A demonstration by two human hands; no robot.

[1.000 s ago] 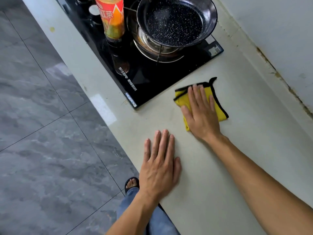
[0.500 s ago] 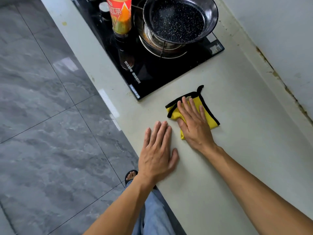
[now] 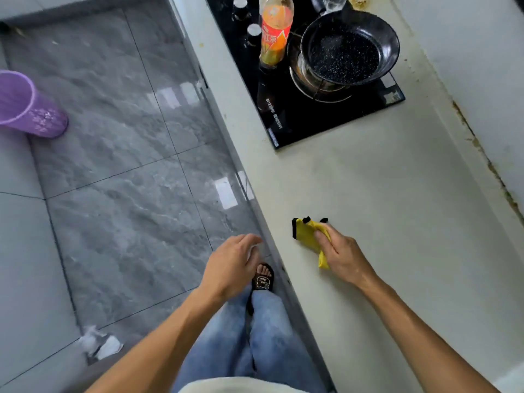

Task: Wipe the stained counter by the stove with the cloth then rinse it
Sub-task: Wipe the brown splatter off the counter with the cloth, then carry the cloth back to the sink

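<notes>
Your right hand (image 3: 341, 255) has its fingers (image 3: 321, 239) curled round the yellow cloth (image 3: 306, 235), bunched near the tabletop (image 3: 397, 222) front edge, well apart from the stove (image 3: 297, 117) at 12 o'clock. Your left hand (image 3: 229, 265) hangs off the tabletop over the floor (image 3: 127, 194), at 9 o'clock from the cloth, fingers relaxed and holding nothing. On the stove a pan (image 3: 350, 48) sits on the burner with a bottle (image 3: 275, 32) at its 9 o'clock. A purple bin (image 3: 28, 106) stands on the floor far left
</notes>
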